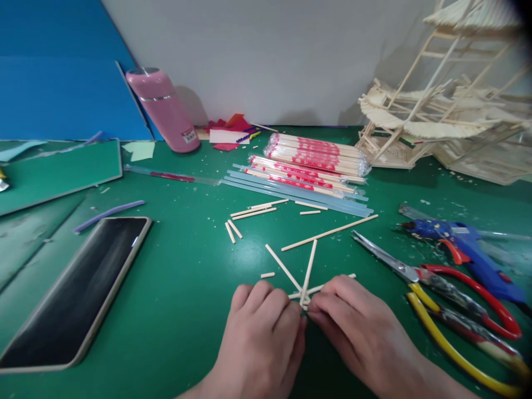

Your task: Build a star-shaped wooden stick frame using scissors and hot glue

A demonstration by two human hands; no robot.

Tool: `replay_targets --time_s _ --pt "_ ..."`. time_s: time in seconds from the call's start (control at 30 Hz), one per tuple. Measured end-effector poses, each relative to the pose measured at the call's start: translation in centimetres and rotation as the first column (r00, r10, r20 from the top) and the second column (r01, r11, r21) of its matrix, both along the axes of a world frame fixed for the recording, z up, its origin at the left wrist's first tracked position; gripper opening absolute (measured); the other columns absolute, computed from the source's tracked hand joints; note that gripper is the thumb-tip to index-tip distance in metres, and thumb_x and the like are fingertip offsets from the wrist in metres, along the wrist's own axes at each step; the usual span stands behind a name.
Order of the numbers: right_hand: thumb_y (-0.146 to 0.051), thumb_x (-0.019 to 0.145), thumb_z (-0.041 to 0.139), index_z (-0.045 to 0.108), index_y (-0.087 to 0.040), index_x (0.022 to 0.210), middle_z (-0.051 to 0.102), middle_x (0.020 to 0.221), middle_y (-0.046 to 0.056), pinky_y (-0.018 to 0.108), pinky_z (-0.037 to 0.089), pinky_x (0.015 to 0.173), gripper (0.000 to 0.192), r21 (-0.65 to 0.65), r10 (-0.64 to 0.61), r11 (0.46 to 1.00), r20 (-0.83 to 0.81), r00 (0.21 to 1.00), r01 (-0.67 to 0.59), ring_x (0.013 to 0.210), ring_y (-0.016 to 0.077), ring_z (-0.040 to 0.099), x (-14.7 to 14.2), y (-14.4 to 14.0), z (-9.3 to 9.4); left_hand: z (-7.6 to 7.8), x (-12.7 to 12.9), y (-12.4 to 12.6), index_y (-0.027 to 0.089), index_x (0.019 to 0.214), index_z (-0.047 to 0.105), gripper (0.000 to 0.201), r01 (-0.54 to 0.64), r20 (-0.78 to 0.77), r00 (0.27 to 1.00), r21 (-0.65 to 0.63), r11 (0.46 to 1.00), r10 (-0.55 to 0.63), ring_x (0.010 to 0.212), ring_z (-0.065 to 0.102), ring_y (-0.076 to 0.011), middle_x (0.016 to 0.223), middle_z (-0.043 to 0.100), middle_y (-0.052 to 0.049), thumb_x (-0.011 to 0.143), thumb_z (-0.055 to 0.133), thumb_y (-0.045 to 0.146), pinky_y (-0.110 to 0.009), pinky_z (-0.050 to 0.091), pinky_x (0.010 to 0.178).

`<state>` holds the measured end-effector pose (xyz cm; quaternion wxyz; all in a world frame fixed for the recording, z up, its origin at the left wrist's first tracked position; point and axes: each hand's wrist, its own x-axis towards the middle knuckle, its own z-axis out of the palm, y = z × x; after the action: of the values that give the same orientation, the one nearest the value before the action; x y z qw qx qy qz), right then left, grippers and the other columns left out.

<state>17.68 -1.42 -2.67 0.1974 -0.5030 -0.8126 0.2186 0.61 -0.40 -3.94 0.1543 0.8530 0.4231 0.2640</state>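
Several thin wooden sticks [308, 269] meet in a star-like cluster on the green table, fanning out from one joint. My left hand [261, 327] is closed at the left side of that joint, its fingertips pressed together and partly hidden behind the knuckles. From the right, my right hand [357, 316] pinches at the same joint with thumb and forefinger. Both hands rest close to the tabletop. Just beyond my left fingers lies a short stick piece [267, 275]. A longer loose stick [330, 233] lies past the cluster.
Scissors [409, 271] with red and yellow handles and a blue glue gun [461, 238] lie at right. Wrapped chopstick packs [316, 152] and glue sticks [299, 191] lie behind. A phone [78, 288], a pink bottle [166, 111] and a stick-built model [440, 105] stand around.
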Motion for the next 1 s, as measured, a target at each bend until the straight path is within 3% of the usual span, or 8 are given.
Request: replay_targets --time_s 1.0 --pt "-0.023 0.087 0.044 0.053 -0.021 0.081 0.053 0.077 -0.001 0.023 0.040 0.060 0.011 -0.017 -0.067 0.998 -0.031 0.997 0.067 0.066 0.0107 0.051 0.53 0.15 -0.87 -0.43 0.25 -0.06 0.019 0.069 0.056 0.019 -0.011 0.010 1.000 0.048 0.999 0.010 0.059 0.041 -0.0149 0.061 0.051 -0.001 0.079 0.040 0.015 -0.032 0.025 0.053"
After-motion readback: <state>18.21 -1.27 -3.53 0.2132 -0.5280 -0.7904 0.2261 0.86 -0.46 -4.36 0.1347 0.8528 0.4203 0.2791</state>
